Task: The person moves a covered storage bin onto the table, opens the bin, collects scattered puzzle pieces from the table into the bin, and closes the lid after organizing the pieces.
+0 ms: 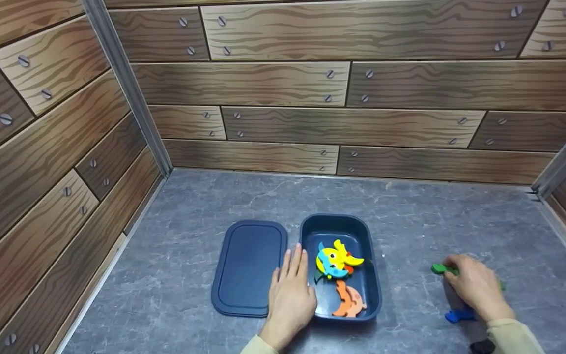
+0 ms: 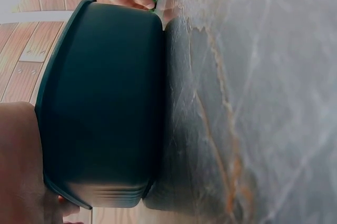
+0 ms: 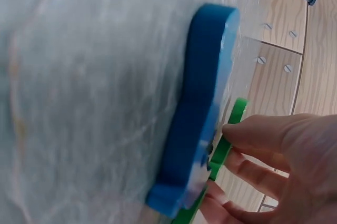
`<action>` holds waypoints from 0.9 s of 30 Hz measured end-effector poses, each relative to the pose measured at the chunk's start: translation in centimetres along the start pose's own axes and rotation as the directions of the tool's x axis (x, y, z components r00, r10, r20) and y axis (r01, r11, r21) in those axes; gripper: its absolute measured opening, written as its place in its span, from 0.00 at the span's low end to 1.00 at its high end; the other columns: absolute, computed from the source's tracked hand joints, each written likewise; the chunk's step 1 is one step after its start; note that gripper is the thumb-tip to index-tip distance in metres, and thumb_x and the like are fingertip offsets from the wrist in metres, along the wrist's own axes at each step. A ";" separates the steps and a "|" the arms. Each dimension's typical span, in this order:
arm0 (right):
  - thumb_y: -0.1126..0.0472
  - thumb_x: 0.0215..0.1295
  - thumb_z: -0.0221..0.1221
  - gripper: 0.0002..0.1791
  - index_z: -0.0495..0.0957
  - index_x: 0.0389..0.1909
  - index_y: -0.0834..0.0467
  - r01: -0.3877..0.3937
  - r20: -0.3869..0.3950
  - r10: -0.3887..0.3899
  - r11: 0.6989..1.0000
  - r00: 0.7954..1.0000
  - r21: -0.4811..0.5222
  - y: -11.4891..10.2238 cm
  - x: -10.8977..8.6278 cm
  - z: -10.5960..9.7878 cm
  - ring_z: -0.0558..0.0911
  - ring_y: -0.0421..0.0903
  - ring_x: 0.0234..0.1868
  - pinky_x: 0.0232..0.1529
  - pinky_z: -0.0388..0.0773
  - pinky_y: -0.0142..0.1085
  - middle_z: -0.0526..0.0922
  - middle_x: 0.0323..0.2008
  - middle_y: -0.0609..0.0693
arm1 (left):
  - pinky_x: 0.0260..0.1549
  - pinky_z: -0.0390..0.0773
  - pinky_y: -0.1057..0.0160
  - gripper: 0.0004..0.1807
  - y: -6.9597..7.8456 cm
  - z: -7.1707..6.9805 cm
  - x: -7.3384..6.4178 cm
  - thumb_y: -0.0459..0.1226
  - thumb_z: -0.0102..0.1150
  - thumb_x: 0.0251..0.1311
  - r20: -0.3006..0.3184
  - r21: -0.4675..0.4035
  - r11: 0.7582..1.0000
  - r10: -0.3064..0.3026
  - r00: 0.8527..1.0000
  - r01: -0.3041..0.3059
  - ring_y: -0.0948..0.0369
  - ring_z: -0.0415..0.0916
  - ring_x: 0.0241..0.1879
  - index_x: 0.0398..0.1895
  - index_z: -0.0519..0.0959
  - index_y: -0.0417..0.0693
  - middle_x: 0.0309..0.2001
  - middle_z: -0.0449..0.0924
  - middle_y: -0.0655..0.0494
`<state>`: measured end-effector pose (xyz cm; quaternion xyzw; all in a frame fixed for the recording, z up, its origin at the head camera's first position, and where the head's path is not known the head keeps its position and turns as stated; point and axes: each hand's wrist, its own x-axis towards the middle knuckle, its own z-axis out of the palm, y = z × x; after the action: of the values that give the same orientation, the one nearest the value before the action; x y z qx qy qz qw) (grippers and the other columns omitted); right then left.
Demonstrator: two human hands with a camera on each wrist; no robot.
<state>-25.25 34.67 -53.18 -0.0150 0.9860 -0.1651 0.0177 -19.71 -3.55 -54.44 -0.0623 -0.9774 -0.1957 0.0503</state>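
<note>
My left hand (image 1: 290, 297) lies with straight fingers along the left rim of a dark blue storage box (image 1: 375, 287); the left wrist view shows the box's side wall (image 2: 105, 97) close up. In the box are yellow-and-light-blue toy pieces (image 1: 334, 260), some with red parts, and orange and peach pieces (image 1: 349, 299) nearer the front. Off to the right, my right hand (image 1: 474, 282) pinches a flat green toy piece (image 3: 220, 151) between thumb and fingers, low over the tabletop. A blue toy piece (image 3: 195, 103) lies just in front of that hand.
The box's dark blue lid (image 1: 251, 268) lies flat to its left, partly overlapped by my left hand in the head view. A black object (image 1: 482, 346) is partly visible under the right sleeve. Wood-patterned walls (image 1: 283, 83) enclose the grey marbled tabletop (image 1: 410, 211).
</note>
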 end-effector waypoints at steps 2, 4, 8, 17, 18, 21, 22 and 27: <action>0.65 0.60 0.65 0.12 0.81 0.44 0.67 0.003 -0.002 -0.003 1.000 1.000 0.020 -0.1 0.1 0.1 0.81 0.65 0.41 0.36 0.75 0.59 0.83 0.40 0.65 | 0.67 0.55 0.41 0.37 0.0 0.0 0.0 0.40 0.50 0.64 0.003 -0.004 1.000 0.002 1.000 -0.002 0.55 0.41 0.76 0.77 0.56 0.49 0.78 0.44 0.59; 0.64 0.61 0.65 0.14 0.81 0.45 0.67 -0.001 0.003 0.001 0.999 1.000 0.035 -0.3 0.2 0.2 0.80 0.65 0.42 0.37 0.75 0.58 0.83 0.41 0.65 | 0.67 0.55 0.41 0.37 0.0 0.0 0.0 0.40 0.51 0.64 0.006 -0.007 1.000 0.001 1.000 -0.001 0.55 0.41 0.76 0.77 0.56 0.49 0.78 0.44 0.59; 0.62 0.62 0.65 0.16 0.81 0.48 0.67 -0.022 0.004 0.022 0.998 1.000 0.066 -0.7 0.3 0.3 0.80 0.66 0.44 0.38 0.75 0.58 0.82 0.44 0.66 | 0.68 0.55 0.41 0.37 -0.1 0.1 0.1 0.40 0.51 0.64 0.006 -0.010 1.000 0.001 1.000 -0.001 0.55 0.41 0.76 0.77 0.56 0.49 0.79 0.43 0.59; 0.59 0.64 0.64 0.19 0.80 0.52 0.64 -0.019 -0.047 0.026 0.989 0.999 0.145 -1.9 -0.2 0.6 0.79 0.67 0.47 0.38 0.75 0.58 0.80 0.51 0.67 | 0.68 0.54 0.42 0.38 0.0 0.1 0.2 0.41 0.51 0.64 0.012 -0.012 1.000 -0.001 1.000 0.002 0.56 0.39 0.76 0.78 0.55 0.49 0.79 0.42 0.59; 0.58 0.64 0.64 0.19 0.80 0.53 0.64 -0.015 -0.053 0.024 0.988 0.998 0.156 -2.1 -0.2 0.6 0.80 0.65 0.46 0.36 0.76 0.56 0.80 0.51 0.67 | 0.68 0.54 0.42 0.38 0.0 0.1 0.2 0.41 0.51 0.64 0.010 -0.012 1.000 0.000 1.000 0.000 0.56 0.40 0.76 0.78 0.55 0.49 0.79 0.42 0.59; 0.57 0.65 0.64 0.19 0.80 0.54 0.62 -0.011 -0.064 0.024 0.979 0.998 0.205 -2.6 -0.5 0.7 0.82 0.60 0.42 0.32 0.77 0.51 0.81 0.50 0.65 | 0.68 0.55 0.42 0.38 0.0 0.0 0.2 0.41 0.51 0.64 0.006 -0.012 1.000 0.001 1.000 -0.001 0.55 0.40 0.76 0.78 0.55 0.49 0.79 0.43 0.59; 0.57 0.65 0.64 0.19 0.80 0.54 0.62 -0.008 -0.068 0.023 0.975 0.997 0.222 -2.8 -0.6 0.8 0.83 0.59 0.41 0.32 0.78 0.49 0.81 0.50 0.64 | 0.68 0.55 0.42 0.38 0.0 0.0 0.2 0.41 0.51 0.64 0.006 -0.011 1.000 0.000 1.000 0.000 0.55 0.40 0.76 0.78 0.55 0.49 0.79 0.43 0.59; 0.55 0.66 0.63 0.19 0.80 0.55 0.58 0.003 -0.076 0.023 0.946 0.997 0.323 -3.8 -0.9 1.2 0.85 0.56 0.42 0.36 0.81 0.49 0.82 0.50 0.60 | 0.68 0.55 0.41 0.37 -0.1 0.1 0.2 0.41 0.52 0.64 0.009 -0.001 1.000 -0.005 1.000 0.005 0.55 0.41 0.76 0.77 0.56 0.49 0.78 0.43 0.59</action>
<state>-24.25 30.72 -53.02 -0.0003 0.9456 -0.3248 -0.0181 -19.89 -3.59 -54.57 -0.0609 -0.9776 -0.1962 0.0452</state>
